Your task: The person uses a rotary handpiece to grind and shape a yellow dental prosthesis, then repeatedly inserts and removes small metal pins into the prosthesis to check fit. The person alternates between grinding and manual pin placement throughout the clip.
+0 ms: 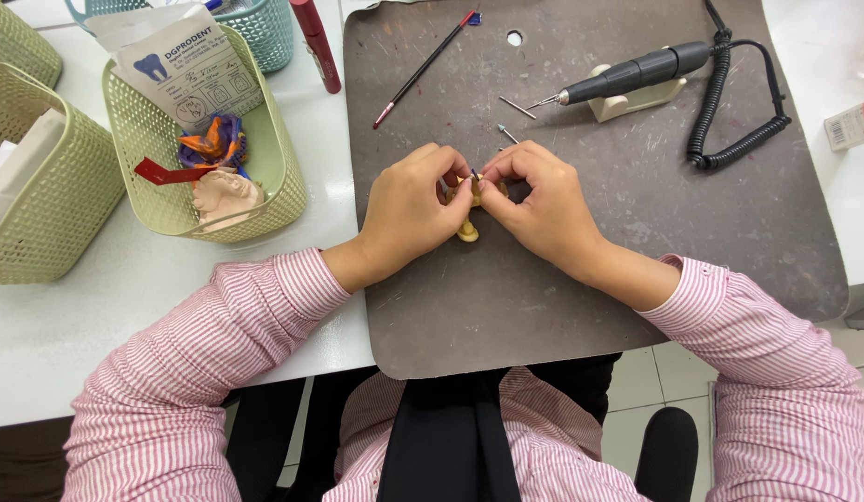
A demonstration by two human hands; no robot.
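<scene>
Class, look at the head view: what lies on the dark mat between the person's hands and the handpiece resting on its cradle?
In the head view, two loose burs: one by the handpiece tip, one just above the right hand. Otherwise bare mat.

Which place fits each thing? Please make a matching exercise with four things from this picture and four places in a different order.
Things:
1. small tan piece
2. dark handpiece
3. pink plaster cast
4. thin brush

Places:
A. inside the green basket
B. lying on its beige stand
C. between the left hand and right hand
D. lying slantwise near the top of the grey mat

Pairs: 1-C, 2-B, 3-A, 4-D
</scene>
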